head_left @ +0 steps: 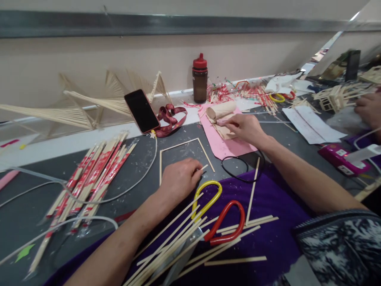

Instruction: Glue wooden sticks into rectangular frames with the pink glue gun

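My left hand (pixel 182 174) is low over the dark table, its fingers pinching a short thin wooden stick (pixel 204 167). Just beyond it lies a frame of thin sticks (pixel 178 145), open on the near side. My right hand (pixel 244 126) is closed over a pink sheet (pixel 222 149), beside a rolled tan tube (pixel 223 108). A small metal tip (pixel 213 122) shows at its fingertips; what the fingers grip is mostly hidden. Scissors with one yellow and one red handle (pixel 228 222) lie on purple cloth (pixel 264 198) among loose sticks (pixel 178 242).
Wrapped stick bundles (pixel 95 174) lie left, crossed by a white cable (pixel 139 182). Behind are a phone (pixel 142 111), a red lanyard (pixel 171 119), a bottle (pixel 200 81) and stick models (pixel 98 99). A black cord (pixel 235 176) loops nearby. Another person's hand (pixel 369 107) is at right.
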{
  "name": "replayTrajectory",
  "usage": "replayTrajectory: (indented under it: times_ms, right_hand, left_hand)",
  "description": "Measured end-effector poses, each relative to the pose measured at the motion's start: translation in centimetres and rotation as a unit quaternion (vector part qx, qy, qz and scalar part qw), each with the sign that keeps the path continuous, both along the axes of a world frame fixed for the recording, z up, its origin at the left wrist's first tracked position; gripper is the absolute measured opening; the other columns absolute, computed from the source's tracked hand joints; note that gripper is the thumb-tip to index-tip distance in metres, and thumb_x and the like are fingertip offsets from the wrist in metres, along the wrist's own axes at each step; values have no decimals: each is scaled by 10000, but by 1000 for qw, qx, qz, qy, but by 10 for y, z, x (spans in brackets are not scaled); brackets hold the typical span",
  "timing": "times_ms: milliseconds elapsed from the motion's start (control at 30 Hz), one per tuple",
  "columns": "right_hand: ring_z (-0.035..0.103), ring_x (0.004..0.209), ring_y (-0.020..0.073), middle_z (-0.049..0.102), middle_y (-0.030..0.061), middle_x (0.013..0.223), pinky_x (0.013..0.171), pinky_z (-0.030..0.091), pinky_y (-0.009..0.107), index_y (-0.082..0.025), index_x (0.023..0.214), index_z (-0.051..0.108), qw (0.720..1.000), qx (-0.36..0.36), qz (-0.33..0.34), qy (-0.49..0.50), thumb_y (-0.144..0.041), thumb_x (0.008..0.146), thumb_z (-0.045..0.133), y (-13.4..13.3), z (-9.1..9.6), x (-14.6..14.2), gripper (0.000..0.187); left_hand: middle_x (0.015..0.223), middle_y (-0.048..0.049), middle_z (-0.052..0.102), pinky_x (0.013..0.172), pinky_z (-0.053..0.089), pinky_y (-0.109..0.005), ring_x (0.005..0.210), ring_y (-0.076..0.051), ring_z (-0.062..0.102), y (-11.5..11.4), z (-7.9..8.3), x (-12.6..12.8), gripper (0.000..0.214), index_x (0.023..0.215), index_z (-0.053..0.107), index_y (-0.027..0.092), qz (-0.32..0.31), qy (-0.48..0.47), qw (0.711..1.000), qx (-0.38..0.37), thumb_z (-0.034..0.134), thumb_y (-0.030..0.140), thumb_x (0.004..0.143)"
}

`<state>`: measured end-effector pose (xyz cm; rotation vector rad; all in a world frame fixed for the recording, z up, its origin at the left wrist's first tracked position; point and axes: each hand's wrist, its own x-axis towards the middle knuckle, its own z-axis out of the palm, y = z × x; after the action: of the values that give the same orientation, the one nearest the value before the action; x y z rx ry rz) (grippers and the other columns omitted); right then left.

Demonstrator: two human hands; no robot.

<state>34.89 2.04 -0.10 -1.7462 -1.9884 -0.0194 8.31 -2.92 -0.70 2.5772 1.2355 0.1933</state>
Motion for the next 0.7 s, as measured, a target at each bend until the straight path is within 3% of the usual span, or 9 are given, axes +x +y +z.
replayTrajectory:
  times_ms: [200, 367, 467, 600, 700]
  right_hand:
    - [595, 845, 175, 682, 53, 988, 679, 380, 265, -205, 981, 694, 993, -26, -110, -41, -333, 832, 470, -10, -16, 40, 298]
    - [611, 826, 234, 683, 109, 944, 623, 392, 291, -201, 973, 692, 974, -129, -160, -95, -511, 793, 479, -2, -16, 33, 417]
    - [621, 833, 256, 692, 113, 918, 626, 407, 306, -211, 972, 684, 965, -165, -182, -90, -502, 764, 511, 3, -20, 29, 398]
    - [622, 878, 265, 691, 120, 954, 657, 415, 313, -200, 971, 677, 961, -171, -208, -64, -414, 749, 529, 10, -25, 31, 342]
    - [616, 882, 269, 686, 130, 957, 678, 412, 322, -169, 1007, 652, 967, -136, -215, -17, -458, 751, 524, 10, -28, 34, 406]
  left_hand:
    - [876, -13, 671, 637, 414, -258, 775, -154, 615, 3, 4, 4, 220, 862, 648, 230, 7, -4, 1000, 1, 464, 349, 865]
    - [890, -11, 675, 635, 419, -266, 775, -158, 615, 4, 2, 3, 229, 877, 654, 228, 14, -5, 1000, -2, 461, 350, 860]
    - [892, -9, 674, 644, 419, -263, 785, -157, 617, 3, 0, 2, 239, 877, 654, 233, 12, -2, 1000, -1, 452, 360, 865]
    - [885, -10, 677, 635, 413, -249, 773, -146, 617, 3, -2, 2, 245, 869, 655, 233, 11, -4, 1000, 4, 451, 370, 866]
    - [870, -7, 677, 625, 409, -244, 758, -140, 615, 3, -3, 2, 243, 868, 656, 232, 10, -5, 1000, 3, 454, 366, 866]
